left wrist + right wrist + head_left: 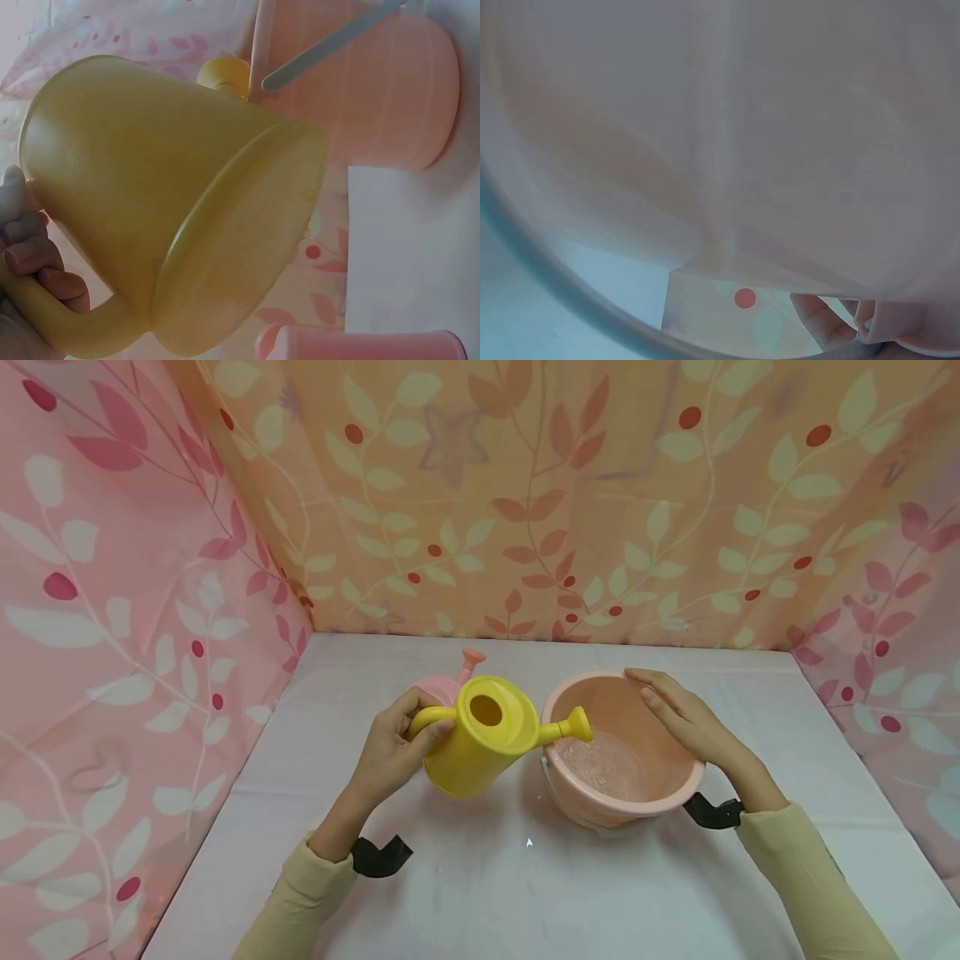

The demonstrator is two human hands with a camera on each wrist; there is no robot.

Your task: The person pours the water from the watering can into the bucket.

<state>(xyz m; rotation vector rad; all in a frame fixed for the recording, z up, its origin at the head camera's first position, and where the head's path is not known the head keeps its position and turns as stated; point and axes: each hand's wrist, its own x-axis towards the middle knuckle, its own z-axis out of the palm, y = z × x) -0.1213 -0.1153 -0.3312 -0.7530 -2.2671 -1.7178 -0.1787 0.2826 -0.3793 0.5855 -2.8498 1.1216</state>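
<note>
My left hand [396,742] grips the handle of a yellow watering can [480,743], its fingers curled round it. Tilted to the right, the can is held up off the table, and its spout reaches over the near-left rim of a peach-pink bucket [577,802]. Rippling water [611,768] lies in the bottom of the bucket. On the bucket's right rim rests my right hand [686,718], fingers stretched along the edge. The left wrist view shows the underside of the can [247,247]; in the right wrist view the bucket wall [780,150] fills most of the picture.
Behind the yellow can stands a pink watering can [435,687], partly hidden by it. The bucket's handle [330,45] hangs down its side. Small drops [529,843] lie on the white tablecloth [465,893]. Leaf-patterned cloth [525,510] walls the table at the back and sides.
</note>
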